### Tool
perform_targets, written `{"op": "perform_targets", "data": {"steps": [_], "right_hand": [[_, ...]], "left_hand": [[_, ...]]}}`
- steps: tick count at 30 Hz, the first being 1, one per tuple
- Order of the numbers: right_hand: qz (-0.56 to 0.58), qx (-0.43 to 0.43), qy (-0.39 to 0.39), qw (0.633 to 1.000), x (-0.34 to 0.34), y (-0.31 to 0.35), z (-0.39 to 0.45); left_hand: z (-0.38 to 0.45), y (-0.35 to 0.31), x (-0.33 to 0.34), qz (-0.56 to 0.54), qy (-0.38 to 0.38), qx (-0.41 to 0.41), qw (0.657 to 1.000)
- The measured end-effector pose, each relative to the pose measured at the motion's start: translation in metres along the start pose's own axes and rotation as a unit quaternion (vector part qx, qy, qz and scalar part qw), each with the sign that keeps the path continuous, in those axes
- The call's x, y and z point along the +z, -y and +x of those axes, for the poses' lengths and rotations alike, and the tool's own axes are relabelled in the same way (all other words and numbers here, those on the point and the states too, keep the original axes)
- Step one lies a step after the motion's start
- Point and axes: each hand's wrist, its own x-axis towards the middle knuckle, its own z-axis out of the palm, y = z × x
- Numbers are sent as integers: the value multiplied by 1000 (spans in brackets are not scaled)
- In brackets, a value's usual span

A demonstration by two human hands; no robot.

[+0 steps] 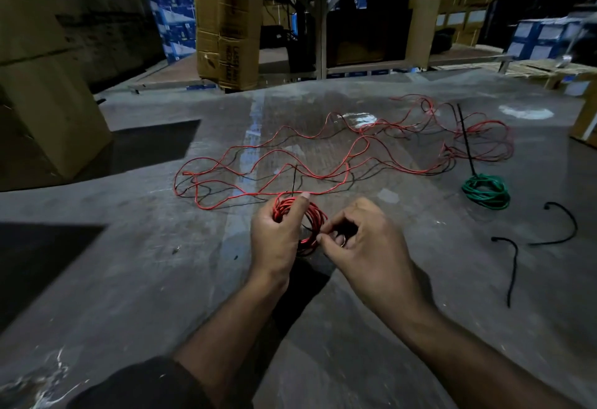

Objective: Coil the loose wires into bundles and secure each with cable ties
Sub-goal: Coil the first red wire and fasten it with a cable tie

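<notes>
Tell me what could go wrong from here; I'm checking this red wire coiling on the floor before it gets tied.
1. The left hand alone grips the small red wire coil; if the grip slackens, the loops may spring apart.
2. The loose red wire lies crossed with thin black wire on the concrete floor, so pulling may snag or drag both.
3. The two loose black cable ties lie off to the right, apart from the right hand, so fetching one may disturb the coil.

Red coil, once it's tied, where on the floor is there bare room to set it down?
Bare concrete lies left of the left hand, toward the cardboard box, and near you around the forearms. Crowded: loose red wire ahead; on the right, the green coil and two black cable ties. The right hand pinches the red coil.
</notes>
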Motion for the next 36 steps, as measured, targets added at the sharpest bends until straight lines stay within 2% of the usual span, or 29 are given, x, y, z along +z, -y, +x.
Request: {"op": "perform_targets", "data": {"steps": [3,6,10,15,27,31,36], "right_hand": [[62,29,6,998,1,3,-4],[183,79,3,980,0,2,-1],[231,109,-47,966,-3,-4,8],[327,181,-58,926,-7,-6,11],[434,241,-80,864,-6,-19,16],[430,263,-76,861,-11,-27,23],[414,277,-23,867,-10,-30,26]], "left_hand": [[0,-1,-1,14,-15,8,1000],[-1,-3,-3,36,-17,20,999],[-5,-5,-2,20,20,3,1000],[-7,-5,-2,33,56,62,996],[-14,-7,-1,78,95,84,989],[-19,-7,2,101,143,98,980],[-22,-5,3,115,178,114,971]]}}
